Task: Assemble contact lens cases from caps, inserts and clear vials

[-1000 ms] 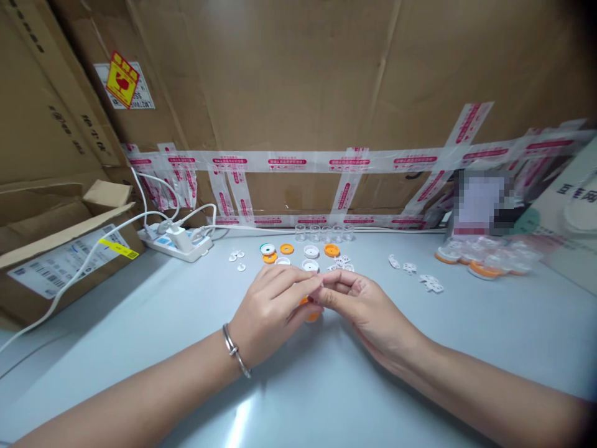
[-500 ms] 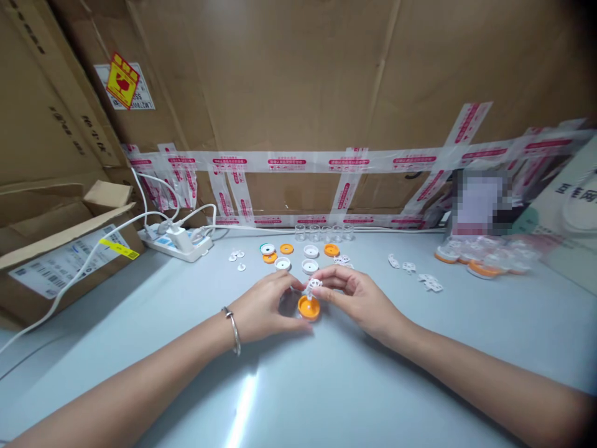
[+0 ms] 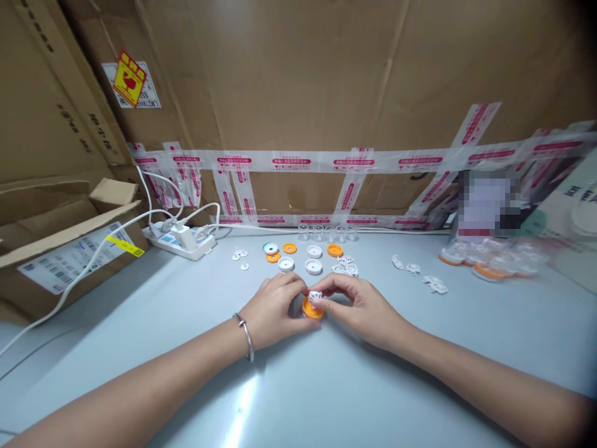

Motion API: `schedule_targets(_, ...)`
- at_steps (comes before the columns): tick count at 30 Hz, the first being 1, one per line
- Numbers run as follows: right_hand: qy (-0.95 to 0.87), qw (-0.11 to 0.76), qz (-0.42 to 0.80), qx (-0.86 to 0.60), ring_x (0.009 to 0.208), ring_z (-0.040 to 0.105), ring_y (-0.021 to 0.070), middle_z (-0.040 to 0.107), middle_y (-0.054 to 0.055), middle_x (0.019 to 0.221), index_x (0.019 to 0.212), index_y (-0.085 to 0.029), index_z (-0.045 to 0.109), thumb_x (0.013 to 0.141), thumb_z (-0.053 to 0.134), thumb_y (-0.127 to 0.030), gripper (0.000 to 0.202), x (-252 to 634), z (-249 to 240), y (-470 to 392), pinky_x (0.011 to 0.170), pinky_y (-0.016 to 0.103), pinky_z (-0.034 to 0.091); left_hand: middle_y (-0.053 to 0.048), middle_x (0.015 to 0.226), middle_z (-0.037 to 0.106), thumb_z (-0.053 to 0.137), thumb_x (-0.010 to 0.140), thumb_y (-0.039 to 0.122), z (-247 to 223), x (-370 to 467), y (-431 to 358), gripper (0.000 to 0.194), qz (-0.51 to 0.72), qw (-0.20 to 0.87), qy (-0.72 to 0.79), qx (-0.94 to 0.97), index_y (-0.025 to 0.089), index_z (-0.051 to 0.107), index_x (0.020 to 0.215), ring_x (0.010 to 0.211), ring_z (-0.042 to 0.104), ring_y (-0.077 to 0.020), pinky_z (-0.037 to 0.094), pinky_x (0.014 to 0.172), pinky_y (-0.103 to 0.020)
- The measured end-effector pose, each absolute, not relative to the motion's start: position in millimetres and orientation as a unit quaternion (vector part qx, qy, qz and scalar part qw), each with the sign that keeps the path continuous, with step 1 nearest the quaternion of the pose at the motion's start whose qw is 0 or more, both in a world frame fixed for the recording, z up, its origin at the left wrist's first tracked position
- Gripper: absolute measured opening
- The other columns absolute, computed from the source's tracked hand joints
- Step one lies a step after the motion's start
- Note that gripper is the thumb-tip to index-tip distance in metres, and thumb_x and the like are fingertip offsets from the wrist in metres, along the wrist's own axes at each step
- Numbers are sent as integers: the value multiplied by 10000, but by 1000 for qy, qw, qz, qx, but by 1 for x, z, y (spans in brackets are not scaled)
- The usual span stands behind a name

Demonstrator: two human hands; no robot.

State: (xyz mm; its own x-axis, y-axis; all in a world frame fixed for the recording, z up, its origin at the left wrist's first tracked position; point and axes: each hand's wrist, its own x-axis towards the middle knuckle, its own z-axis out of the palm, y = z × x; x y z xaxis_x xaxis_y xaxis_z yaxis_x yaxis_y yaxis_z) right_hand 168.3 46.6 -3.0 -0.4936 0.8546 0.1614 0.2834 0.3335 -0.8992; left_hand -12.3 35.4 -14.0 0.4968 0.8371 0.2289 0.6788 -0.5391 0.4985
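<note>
Across the upper frame, see taped cardboard [image 3: 298, 74]; below, a pale table [image 3: 373, 392]. At left, find an open carton [image 3: 69, 249] beside a power strip [image 3: 192, 250], well clear of the working spot. At lower centre, see the left hand [image 3: 270, 311] curved narrowly round an orange dish [image 3: 311, 313], and the right hand [image 3: 370, 311] pinching a white openwork piece [image 3: 316, 297]. Brought lower over the dish since half a second ago, so apparently close to meeting the centre; cannot tell if seated, with fingers partly in the way. Just beyond, notice white rings [image 3: 314, 267], clear cups [image 3: 330, 234] and tiny white pegs [image 3: 244, 266].
</note>
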Motion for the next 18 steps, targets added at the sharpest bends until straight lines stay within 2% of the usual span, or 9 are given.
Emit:
schedule_targets(12,-769,326,408,-369,811,606,166,676,14,839,796,-211,664,742,591,-214,92,169,-4,46,781,316,462,-57,947,572,648,709,426,-14,-13,36,304,228,186,450,844,188,608,895,899,524,-216,426,777,-332)
schedule_targets(18,-773,331,400,-365,775,605,164,674,18,814,788,-202,646,741,596,-233,75,168,-11,48,746,312,467,-53,940,577,640,707,465,-15,-12,36,355,228,196,454,839,193,622,935,899,529,-213,424,798,-339)
